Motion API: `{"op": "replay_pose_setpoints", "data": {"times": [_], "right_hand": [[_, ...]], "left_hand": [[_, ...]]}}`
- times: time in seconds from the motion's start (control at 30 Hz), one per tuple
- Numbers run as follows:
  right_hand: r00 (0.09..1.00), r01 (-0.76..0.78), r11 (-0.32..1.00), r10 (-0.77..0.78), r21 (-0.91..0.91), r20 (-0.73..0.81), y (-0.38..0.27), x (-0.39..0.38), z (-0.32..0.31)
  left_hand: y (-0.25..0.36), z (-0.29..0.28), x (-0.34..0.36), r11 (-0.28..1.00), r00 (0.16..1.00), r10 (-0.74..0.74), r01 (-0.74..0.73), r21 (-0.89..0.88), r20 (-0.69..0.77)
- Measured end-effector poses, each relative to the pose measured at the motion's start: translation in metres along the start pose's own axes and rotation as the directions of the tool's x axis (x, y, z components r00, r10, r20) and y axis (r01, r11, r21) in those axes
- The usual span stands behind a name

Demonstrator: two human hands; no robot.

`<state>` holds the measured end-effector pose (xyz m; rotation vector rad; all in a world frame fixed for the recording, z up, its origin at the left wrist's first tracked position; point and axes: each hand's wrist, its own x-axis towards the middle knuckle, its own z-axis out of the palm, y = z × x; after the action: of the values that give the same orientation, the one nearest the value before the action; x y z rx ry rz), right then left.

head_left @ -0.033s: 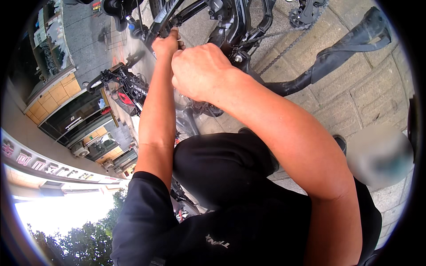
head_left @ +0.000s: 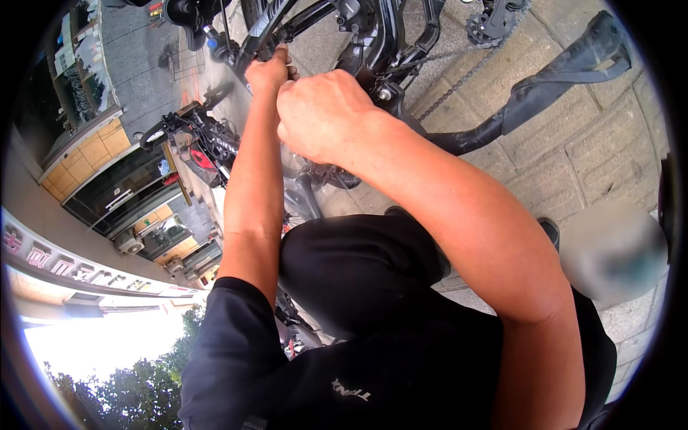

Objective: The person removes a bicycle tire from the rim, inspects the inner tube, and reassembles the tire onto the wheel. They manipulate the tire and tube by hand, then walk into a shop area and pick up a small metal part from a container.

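A black bicycle frame fills the top of the picture. Against its tubes, at upper centre, my left hand is closed, its fingers bent; whatever they grip is mostly hidden. Just to its right and nearer to me, my right hand makes a fist with the back of the hand up, hiding what is inside. A chain hangs slack to the right of the fist, running up to a rear derailleur. A thick curved black tube extends right from below the frame.
Paving slabs lie under the bicycle. Other parked bikes stand at the left, before shopfronts. My bent black-clad knee is below my hands. A blurred round patch covers something at the right.
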<state>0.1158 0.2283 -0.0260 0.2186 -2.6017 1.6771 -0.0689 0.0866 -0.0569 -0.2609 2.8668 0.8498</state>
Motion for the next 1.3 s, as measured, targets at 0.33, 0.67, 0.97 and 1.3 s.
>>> {"op": "replay_pose_setpoints", "data": {"times": [0.33, 0.67, 0.97, 1.3], "right_hand": [[1.000, 0.008, 1.000, -0.008, -0.005, -0.005, 0.0006, 0.0000, 0.0004], [1.000, 0.000, 1.000, 0.000, -0.006, -0.024, -0.0002, -0.0004, 0.0015], [1.000, 0.002, 1.000, -0.002, -0.007, -0.013, 0.0007, 0.0001, 0.0016], [1.000, 0.007, 1.000, -0.006, -0.016, 0.014, 0.0000, -0.0010, -0.0010]], "left_hand": [[0.0004, 0.0001, 0.0010, 1.000, 1.000, 0.001, -0.001, 0.016, 0.011], [-0.0015, 0.0018, 0.0004, 1.000, 0.999, 0.008, -0.007, 0.028, -0.043], [0.0022, 0.0010, -0.0007, 0.999, 1.000, -0.017, 0.017, 0.035, -0.011], [-0.0013, 0.0015, 0.0033, 1.000, 1.000, 0.021, -0.021, 0.008, -0.008]]}}
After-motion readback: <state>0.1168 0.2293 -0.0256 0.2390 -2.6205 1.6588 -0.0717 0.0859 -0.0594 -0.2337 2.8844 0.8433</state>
